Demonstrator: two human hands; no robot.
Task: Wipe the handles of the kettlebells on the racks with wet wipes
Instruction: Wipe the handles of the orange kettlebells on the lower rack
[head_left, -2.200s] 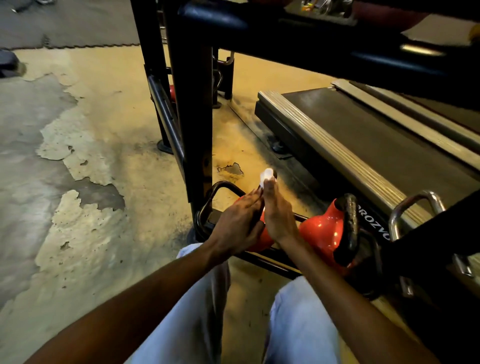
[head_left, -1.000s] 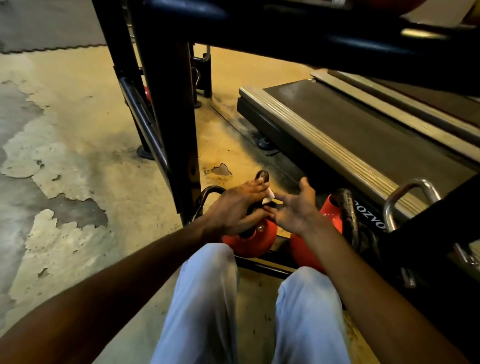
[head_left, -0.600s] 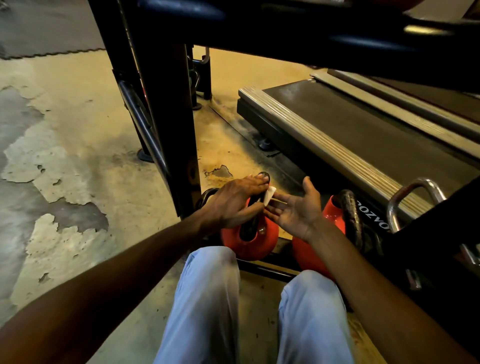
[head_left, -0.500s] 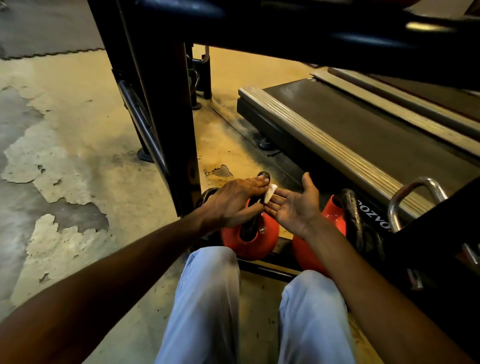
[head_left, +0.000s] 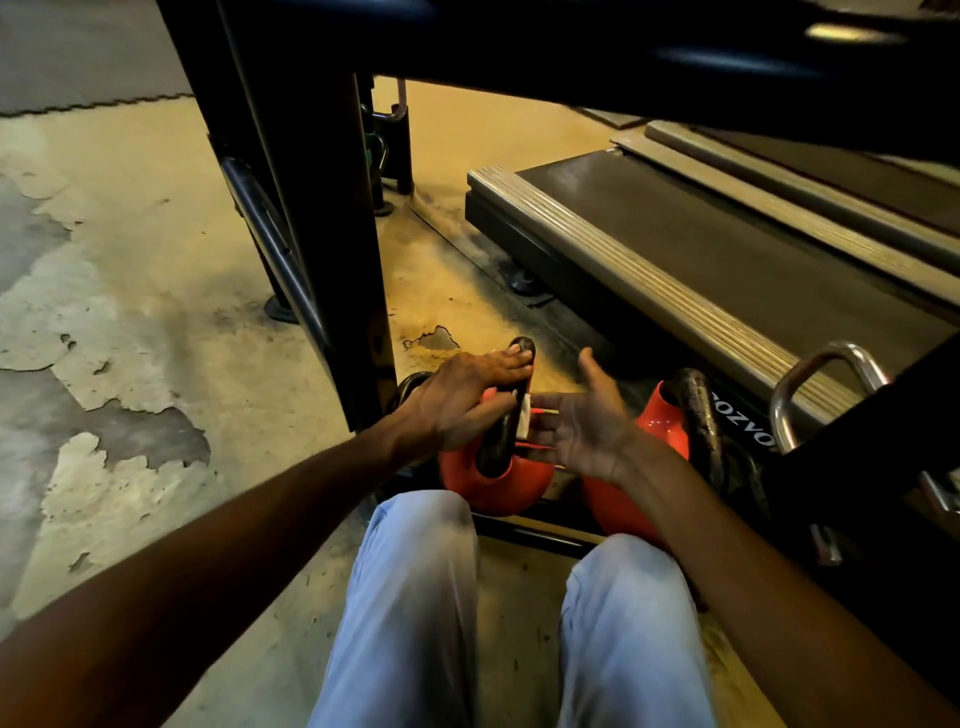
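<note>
Two red kettlebells with black handles sit on the rack's bottom rail (head_left: 524, 531). My left hand (head_left: 457, 402) holds the left kettlebell's (head_left: 493, 483) handle (head_left: 501, 436), fingers laid over its top and thumb against its side. My right hand (head_left: 582, 426) is palm up with straight fingers, pressing a small white wet wipe (head_left: 524, 413) against the right side of that handle. The second kettlebell (head_left: 657, 423) stands just right of my right wrist, its handle (head_left: 698, 415) untouched.
The rack's black upright post (head_left: 322, 208) rises just left of my hands and a dark shelf beam (head_left: 623, 47) spans overhead. A treadmill deck (head_left: 727, 249) lies behind the kettlebells. A chrome handle (head_left: 826, 374) shows at right. My knees (head_left: 415, 597) are below.
My right hand turned palm up and the wipe has slid from near the handle's top down to its middle. My left hand stays on the handle.
</note>
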